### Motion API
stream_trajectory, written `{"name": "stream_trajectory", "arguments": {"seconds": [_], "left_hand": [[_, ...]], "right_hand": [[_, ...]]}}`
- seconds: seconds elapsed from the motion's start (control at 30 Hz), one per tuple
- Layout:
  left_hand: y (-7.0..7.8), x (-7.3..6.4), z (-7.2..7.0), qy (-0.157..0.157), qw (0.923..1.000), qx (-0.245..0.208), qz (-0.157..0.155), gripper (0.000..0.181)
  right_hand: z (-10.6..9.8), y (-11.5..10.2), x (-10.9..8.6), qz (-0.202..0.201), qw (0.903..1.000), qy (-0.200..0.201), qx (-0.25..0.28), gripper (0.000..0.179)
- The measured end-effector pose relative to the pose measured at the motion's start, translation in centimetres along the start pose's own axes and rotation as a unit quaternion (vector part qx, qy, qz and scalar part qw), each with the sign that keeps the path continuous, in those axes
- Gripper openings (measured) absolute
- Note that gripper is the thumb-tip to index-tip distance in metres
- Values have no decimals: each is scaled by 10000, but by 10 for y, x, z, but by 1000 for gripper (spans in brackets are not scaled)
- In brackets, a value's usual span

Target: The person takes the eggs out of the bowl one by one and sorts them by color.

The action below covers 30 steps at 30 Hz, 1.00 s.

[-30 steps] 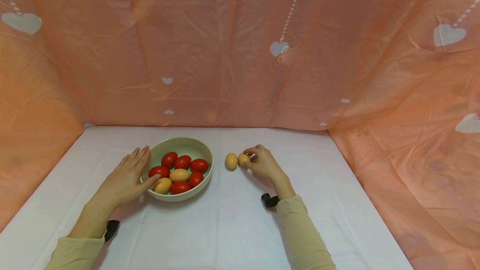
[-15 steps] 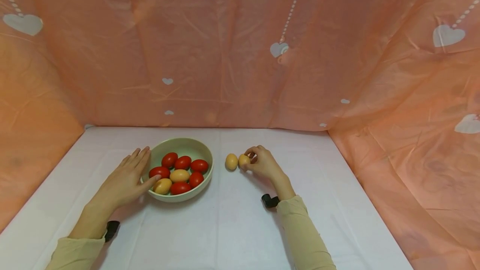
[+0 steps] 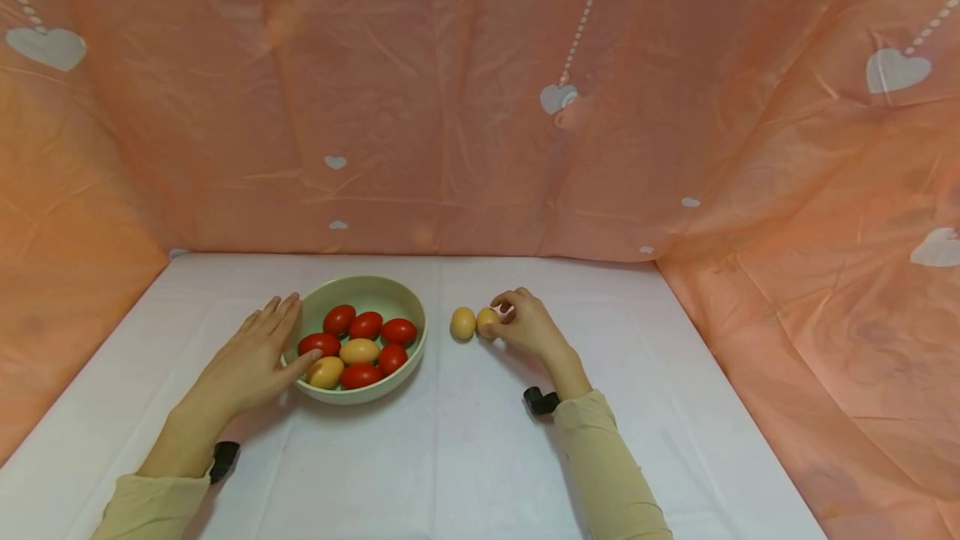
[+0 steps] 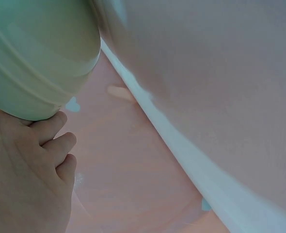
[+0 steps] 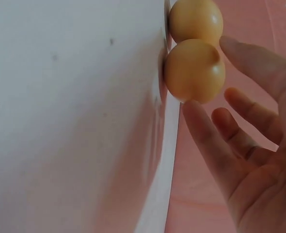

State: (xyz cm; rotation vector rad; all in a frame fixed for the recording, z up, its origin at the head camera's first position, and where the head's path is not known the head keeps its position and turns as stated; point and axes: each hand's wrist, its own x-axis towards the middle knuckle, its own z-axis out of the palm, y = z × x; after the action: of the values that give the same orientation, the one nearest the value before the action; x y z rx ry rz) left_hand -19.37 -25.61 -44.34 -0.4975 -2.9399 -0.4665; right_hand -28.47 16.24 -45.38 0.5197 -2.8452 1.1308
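In the head view my right hand (image 3: pixel 528 326) holds a smooth yellow egg (image 3: pixel 486 322) lightly between thumb and forefinger. That egg stands on the white cloth, right beside a second yellow egg (image 3: pixel 462 323). The right wrist view shows the thumb tip at the lower side of the nearer egg (image 5: pixel 195 72) and the forefinger tip at its opposite edge; the other fingers are spread behind. My left hand (image 3: pixel 251 352) rests with straight fingers along the left rim of a pale green bowl (image 3: pixel 386 294), its thumb over the rim. Several red eggs (image 3: pixel 365 324) and two yellow ones lie inside.
A white cloth (image 3: pixel 375 465) covers the table. Orange-pink curtains (image 3: pixel 480 148) with white hearts hang behind it and along both sides. Each wrist carries a small black camera mount (image 3: pixel 540 401).
My right fingers have shifted slightly on the egg, leaving a little more of it showing. The left hand, the bowl and its contents have stayed in place.
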Motion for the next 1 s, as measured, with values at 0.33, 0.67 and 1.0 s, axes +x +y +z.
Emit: {"name": "stream_trajectory", "arguments": {"seconds": [0.33,0.67,1.0], "left_hand": [[-1,0,0,19,10000,-32,20,93],[-1,0,0,10,10000,-43,28,93],[0,1,-1,-29,10000,-23,-12,94]], "right_hand": [[-1,-7,2,-486,9969,618,-34,38],[8,-37,9,-1290,9866,975,226,31],[24,-73,22,-2198,9733,668,14,26]]}}
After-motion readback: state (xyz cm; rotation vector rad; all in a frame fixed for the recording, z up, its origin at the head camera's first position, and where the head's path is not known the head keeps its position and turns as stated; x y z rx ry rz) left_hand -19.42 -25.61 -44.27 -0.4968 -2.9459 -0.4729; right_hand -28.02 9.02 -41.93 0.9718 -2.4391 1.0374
